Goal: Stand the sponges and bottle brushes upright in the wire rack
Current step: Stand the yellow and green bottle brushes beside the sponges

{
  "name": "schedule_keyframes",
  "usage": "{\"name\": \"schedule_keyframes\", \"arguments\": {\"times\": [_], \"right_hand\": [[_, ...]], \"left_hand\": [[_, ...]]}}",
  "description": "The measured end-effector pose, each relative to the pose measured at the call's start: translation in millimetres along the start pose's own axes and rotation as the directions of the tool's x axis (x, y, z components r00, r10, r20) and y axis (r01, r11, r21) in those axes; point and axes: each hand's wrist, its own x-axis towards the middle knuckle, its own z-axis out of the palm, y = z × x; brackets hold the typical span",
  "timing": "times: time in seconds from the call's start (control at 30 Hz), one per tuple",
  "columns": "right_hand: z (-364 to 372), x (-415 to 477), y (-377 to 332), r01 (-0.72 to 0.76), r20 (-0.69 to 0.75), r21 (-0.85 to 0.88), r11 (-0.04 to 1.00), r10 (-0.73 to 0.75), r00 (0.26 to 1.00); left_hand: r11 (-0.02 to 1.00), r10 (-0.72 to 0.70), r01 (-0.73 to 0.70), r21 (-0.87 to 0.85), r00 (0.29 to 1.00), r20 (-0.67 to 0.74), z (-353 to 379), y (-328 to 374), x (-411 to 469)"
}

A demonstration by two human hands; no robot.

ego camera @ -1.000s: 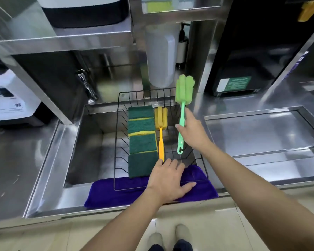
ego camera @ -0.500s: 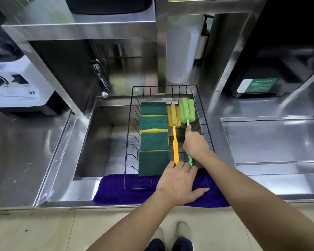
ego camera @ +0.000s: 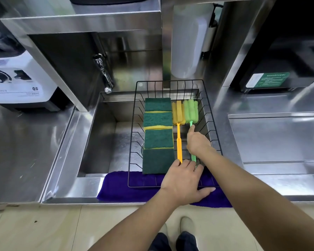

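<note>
Head view: a person looks down at a black wire rack (ego camera: 205,98) that sits over a steel sink (ego camera: 98,134), its near edge on a purple cloth (ego camera: 120,189).
Sponges: four green-and-yellow sponges (ego camera: 158,134) fill the rack's left side in a row running away from the viewer.
Yellow brush: a yellow bottle brush (ego camera: 179,134) lies just right of the sponges, foam head at the far end.
Green brush: a green bottle brush (ego camera: 191,113) lies beside the yellow one, also head away.
Right hand: the right hand (ego camera: 198,142) rests on the green handle, fingers closed around it, index finger stretched toward the head.
Left hand: the left hand (ego camera: 184,180) lies flat and spread over the rack's near rim, fingers holding nothing and touching the handle ends.
Step in hand: seating the green brush, seemingly the last item.
Next move: probably let go of the handle and check that both brushes stay put against the wires.
</note>
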Motion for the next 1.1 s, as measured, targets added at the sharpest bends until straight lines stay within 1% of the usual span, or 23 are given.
{"name": "schedule_keyframes", "arguments": {"times": [0.1, 0.23, 0.27, 0.33, 0.43, 0.5, 0.53, 0.57, 0.63, 0.67, 0.73, 0.87, 1.0, 1.1], "right_hand": [[-2.8, 1.0, -0.3, -0.005, 0.026, 0.020, 1.000, 0.004, 1.000], [-8.7, 3.5, -2.9, -0.038, 0.121, 0.060, 0.997, 0.030, 0.992], [-12.7, 3.6, -3.0, -0.048, 0.131, 0.081, 0.996, 0.038, 0.991], [-25.5, 2.2, -1.6, -0.047, 0.097, 0.102, 0.994, 0.037, 0.995], [-44.2, 1.5, 3.5, 0.028, -0.059, 0.054, 0.998, -0.025, 0.998], [-48.7, 4.3, 8.9, 0.125, -0.162, -0.008, 0.992, -0.125, 0.979], [-48.6, 6.3, 11.5, 0.185, -0.230, -0.062, 0.981, -0.195, 0.953], [-45.7, 10.8, 14.8, 0.243, -0.308, -0.140, 0.960, -0.275, 0.911], [-41.8, 19.2, 21.3, 0.297, -0.408, -0.265, 0.917, -0.386, 0.828], [-41.3, 22.0, 23.6, 0.308, -0.384, -0.289, 0.907, -0.404, 0.830], [-39.3, 27.1, 26.8, 0.321, -0.281, -0.300, 0.898, -0.405, 0.870], [-39.2, 35.8, 31.0, 0.285, -0.148, -0.409, 0.867, -0.371, 0.917], [-40.0, 39.0, 29.8, 0.268, -0.137, -0.450, 0.852, -0.362, 0.922], [-41.8, 39.7, 29.4, 0.261, -0.154, -0.456, 0.851, -0.364, 0.919]], "left_hand": [[0.996, -0.003, 0.002, -0.085, 1.000, -0.012, -3.6, -2.8, 0.9], [0.970, -0.053, 0.046, -0.239, 0.998, -0.023, -15.9, -12.0, 7.3], [0.966, -0.078, 0.069, -0.250, 0.997, -0.025, -19.0, -16.6, 10.8], [0.966, -0.125, 0.113, -0.231, 0.992, -0.036, -25.3, -27.9, 19.9], [0.988, -0.125, 0.121, -0.100, 0.991, -0.040, -30.6, -48.6, 38.1], [0.996, -0.088, 0.088, 0.015, 0.996, -0.004, -31.0, -63.4, 53.1], [0.995, -0.073, 0.072, 0.066, 0.997, 0.015, -30.3, -70.7, 61.4], [0.991, -0.065, 0.060, 0.118, 0.997, 0.035, -30.2, -77.2, 70.0], [0.970, -0.060, 0.036, 0.239, 0.994, 0.095, -28.8, -88.6, 86.6], [0.955, -0.062, 0.021, 0.296, 0.990, 0.130, -27.9, -92.7, 94.2], [0.927, -0.069, -0.007, 0.374, 0.979, 0.191, -26.5, -98.3, 106.1], [0.896, -0.085, -0.019, 0.444, 0.973, 0.213, -23.5, -104.4, 117.3], [0.853, -0.136, 0.005, 0.521, 0.967, 0.215, -21.7, -101.1, 116.6], [0.839, -0.183, 0.057, 0.542, 0.966, 0.181, -25.3, -97.3, 120.0]]}}
